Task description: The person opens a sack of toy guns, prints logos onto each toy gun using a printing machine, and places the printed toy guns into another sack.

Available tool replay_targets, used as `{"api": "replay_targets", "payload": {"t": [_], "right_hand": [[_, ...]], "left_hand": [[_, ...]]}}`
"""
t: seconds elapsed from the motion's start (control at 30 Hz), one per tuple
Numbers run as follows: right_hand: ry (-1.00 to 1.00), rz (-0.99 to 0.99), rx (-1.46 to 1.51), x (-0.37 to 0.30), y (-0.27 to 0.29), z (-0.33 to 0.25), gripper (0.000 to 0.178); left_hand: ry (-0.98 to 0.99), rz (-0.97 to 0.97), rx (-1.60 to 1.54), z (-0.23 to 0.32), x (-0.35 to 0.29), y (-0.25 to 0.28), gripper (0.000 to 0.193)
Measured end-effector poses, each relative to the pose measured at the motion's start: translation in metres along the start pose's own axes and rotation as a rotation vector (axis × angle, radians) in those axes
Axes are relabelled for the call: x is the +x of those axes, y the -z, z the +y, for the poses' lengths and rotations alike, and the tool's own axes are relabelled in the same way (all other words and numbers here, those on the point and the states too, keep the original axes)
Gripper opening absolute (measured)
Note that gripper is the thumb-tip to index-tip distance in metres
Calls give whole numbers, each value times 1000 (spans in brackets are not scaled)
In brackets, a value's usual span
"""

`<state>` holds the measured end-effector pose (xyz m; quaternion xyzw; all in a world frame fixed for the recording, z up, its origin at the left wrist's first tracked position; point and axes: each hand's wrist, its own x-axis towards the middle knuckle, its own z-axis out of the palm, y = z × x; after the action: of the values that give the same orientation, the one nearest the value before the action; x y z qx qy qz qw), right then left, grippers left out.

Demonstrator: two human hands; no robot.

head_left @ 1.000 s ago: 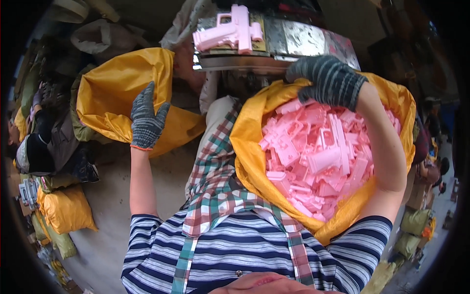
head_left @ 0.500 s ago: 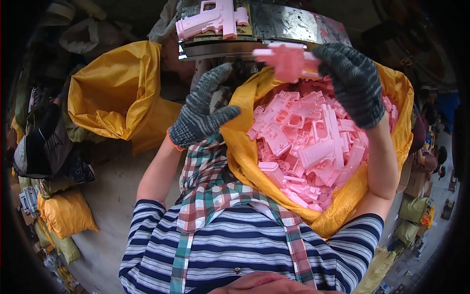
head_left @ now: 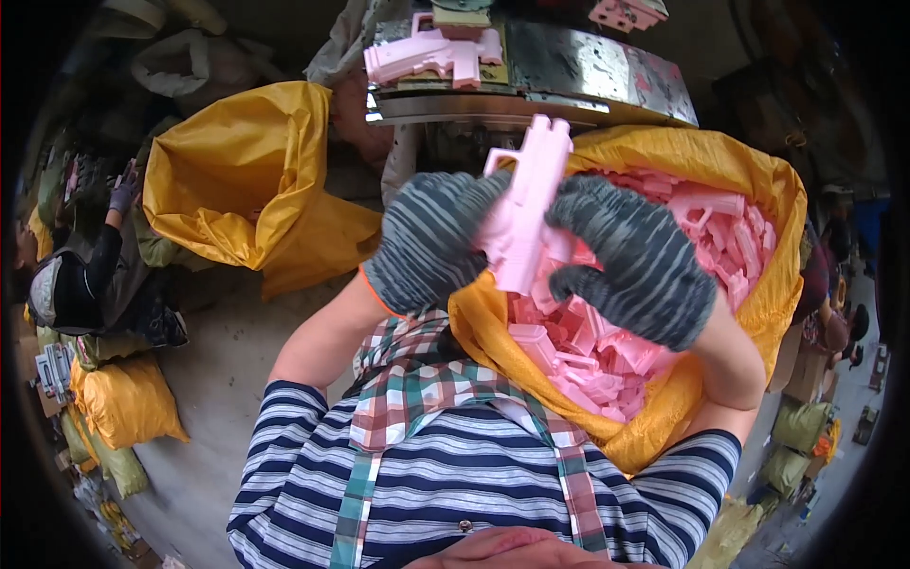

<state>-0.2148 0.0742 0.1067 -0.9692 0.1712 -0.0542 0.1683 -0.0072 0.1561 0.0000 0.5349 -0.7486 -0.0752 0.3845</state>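
A pink plastic toy pistol (head_left: 533, 204) stands nearly upright between my hands, its slotted end pointing away from me. My left hand (head_left: 434, 237), in a dark striped knit glove, is closed around its left side. On the other side my right hand (head_left: 645, 261), in a matching glove, grips it with curled fingers, hiding part of it. Right below is a yellow woven sack (head_left: 607, 446) with a pile of pink toy pistol parts (head_left: 730, 242) in it. Another pink toy pistol (head_left: 455, 59) lies on the machine's plate ahead.
A metal machine bed (head_left: 607, 81) crosses the far side, with another pink part (head_left: 627, 13) on top. To the left stands an open yellow sack (head_left: 237, 152) with a few pink pieces inside. A co-worker (head_left: 90, 275) sits at far left near a stuffed yellow sack (head_left: 133, 403).
My right hand has brought the toy pistol down and left from beside the machine. My left hand has moved right and closed on it. The pistol on the machine has changed its angle.
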Motion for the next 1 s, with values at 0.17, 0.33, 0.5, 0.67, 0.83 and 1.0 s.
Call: {"api": "replay_targets", "payload": {"t": [0.17,0.33,0.5,0.67,0.83,1.0], "right_hand": [[32,251,52,10,-4,22,43],[-70,284,244,12,25,42,44],[22,280,219,22,23,49,44],[11,307,301,49,14,59,50],[192,371,192,94,-9,91,47],[125,350,-19,149,-33,116,43]], "left_hand": [[-177,206,315,-17,12,-7,62],[-178,628,640,-71,39,29,61],[236,-132,670,-84,87,77,62],[-60,188,787,-93,58,64,52],[286,383,898,-90,-43,85,53],[795,179,1181,-108,-117,138,73]]}}
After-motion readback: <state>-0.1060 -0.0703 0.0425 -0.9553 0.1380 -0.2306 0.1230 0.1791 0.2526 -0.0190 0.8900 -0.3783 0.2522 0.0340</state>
